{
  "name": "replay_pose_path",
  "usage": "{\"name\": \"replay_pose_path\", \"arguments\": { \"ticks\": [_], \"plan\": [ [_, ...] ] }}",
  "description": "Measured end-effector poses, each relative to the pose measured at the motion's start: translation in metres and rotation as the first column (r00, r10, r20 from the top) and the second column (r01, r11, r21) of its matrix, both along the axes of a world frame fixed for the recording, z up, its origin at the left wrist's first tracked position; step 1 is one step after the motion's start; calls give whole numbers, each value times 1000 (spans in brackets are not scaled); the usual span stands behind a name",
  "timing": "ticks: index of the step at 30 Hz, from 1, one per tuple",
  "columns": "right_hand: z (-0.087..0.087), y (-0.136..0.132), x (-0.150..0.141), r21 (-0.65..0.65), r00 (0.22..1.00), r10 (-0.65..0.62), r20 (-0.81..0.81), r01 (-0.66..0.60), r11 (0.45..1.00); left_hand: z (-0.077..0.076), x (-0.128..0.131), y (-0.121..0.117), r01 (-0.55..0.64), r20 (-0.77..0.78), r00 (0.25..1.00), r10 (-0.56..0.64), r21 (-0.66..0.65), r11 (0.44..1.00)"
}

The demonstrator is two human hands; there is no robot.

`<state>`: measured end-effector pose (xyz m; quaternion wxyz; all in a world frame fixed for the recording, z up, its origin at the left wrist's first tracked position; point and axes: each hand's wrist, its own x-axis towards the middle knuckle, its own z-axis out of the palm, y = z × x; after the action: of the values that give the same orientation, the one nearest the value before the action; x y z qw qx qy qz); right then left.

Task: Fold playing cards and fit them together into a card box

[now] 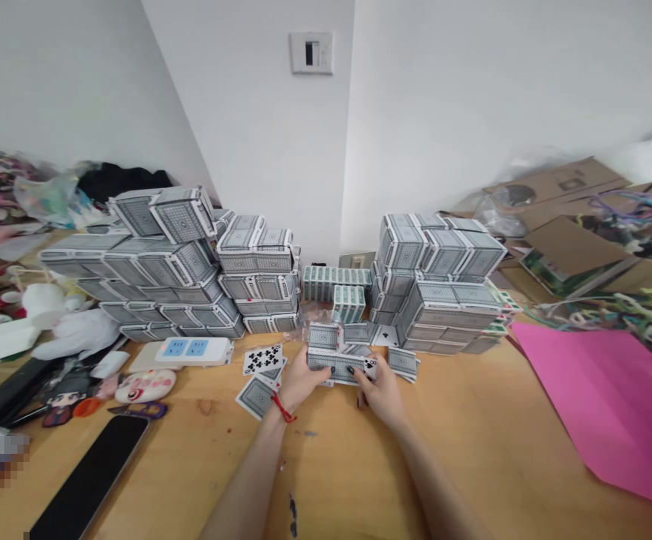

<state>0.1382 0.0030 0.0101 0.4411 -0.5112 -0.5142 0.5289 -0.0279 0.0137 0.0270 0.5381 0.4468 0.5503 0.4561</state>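
Between my two hands is a small block of playing cards (338, 367) with grey patterned backs; an eight of clubs shows at its right end. My left hand (306, 375), with a red string bracelet at the wrist, grips its left side, thumb on the front. My right hand (379, 386) grips the right side, thumb on the front too. Another card piece (323, 337) sits upright just behind. Loose cards (262, 361) lie left of my left hand, one face up with clubs. More loose cards (403, 362) lie right of my right hand.
Tall stacks of card blocks (162, 262) stand at left, others (449, 292) at right. Green-backed card blocks (337, 279) stand between them. A power strip (195, 350), a phone (92, 476) and scissors (142, 409) lie at left. Pink paper (612, 420) and cardboard boxes (573, 247) are right.
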Motion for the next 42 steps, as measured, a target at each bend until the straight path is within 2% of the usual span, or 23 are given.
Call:
{"name": "replay_pose_path", "arguments": {
  "ticks": [5, 13, 17, 24, 30, 35, 42],
  "plan": [
    [1, -3, -1, 18, 1000, -2, 24, 1, 1000, 5, 6, -4, -14, -68, 997, 22, 109, 994],
    [9, -6, -4, 9, 996, -40, 77, 39, 999, 6, 10, -5, -10, -19, 1000, 12, 104, 995],
    [7, -7, -5, 22, 996, -53, 78, 52, 998, 5, 9, -6, -5, -53, 999, 12, 137, 991],
    [0, -8, -4, 5, 997, -33, 68, 32, 999, 10, 6, -6, 9, -120, 993, 5, 115, 993],
    [1, -7, -2, 10, 999, -18, 33, 18, 1000, 7, 6, -7, 8, -145, 989, 8, 108, 994],
    [3, -4, -3, 1, 999, -24, 33, 24, 1000, 7, 5, -7, 8, -92, 996, 0, 89, 996],
    [8, 0, 2, -24, 999, -35, -42, 34, 999, -2, 3, -4, -38, -98, 994, 50, 119, 992]
  ]
}}
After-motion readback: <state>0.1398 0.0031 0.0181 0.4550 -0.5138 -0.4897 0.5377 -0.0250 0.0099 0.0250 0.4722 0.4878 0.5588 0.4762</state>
